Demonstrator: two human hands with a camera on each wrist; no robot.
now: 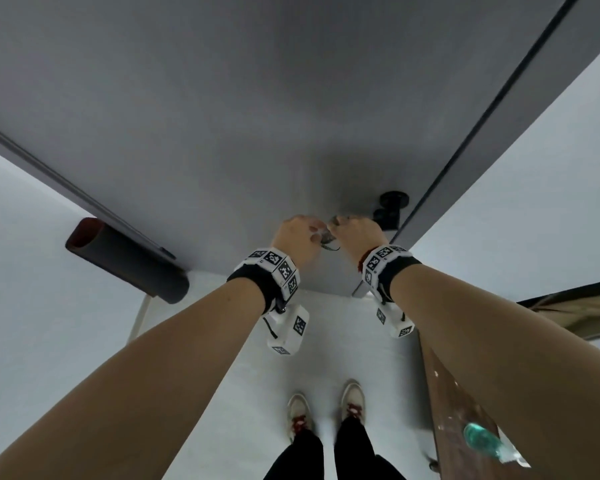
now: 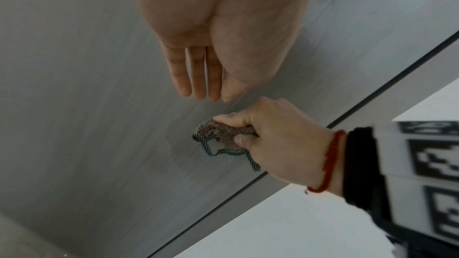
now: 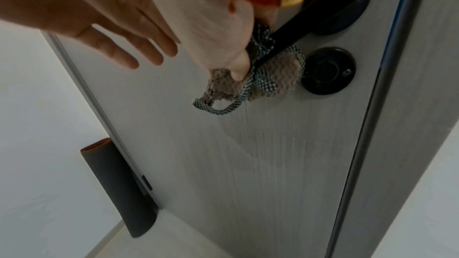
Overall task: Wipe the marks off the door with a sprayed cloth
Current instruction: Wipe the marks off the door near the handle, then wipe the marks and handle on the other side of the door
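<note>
The grey door (image 1: 257, 116) fills the head view. My right hand (image 1: 352, 228) grips a bunched beige cloth (image 3: 280, 77) with checked edging and presses it against the door just left of the black lever handle (image 3: 323, 7) and round lock knob (image 3: 325, 71). The cloth (image 2: 223, 142) shows between thumb and curled fingers of the right hand (image 2: 233, 128). My left hand (image 2: 208, 95) hovers beside it with straight fingers, holding nothing. A damp streaked patch (image 3: 261, 144) lies on the door below the cloth.
A dark rolled tube (image 1: 125, 261) leans at the door's left edge. A teal spray bottle (image 1: 482, 439) lies on a brown wooden surface (image 1: 447, 393) at lower right. White floor and my shoes (image 1: 326, 407) are below. The door frame (image 3: 397, 125) runs along the right.
</note>
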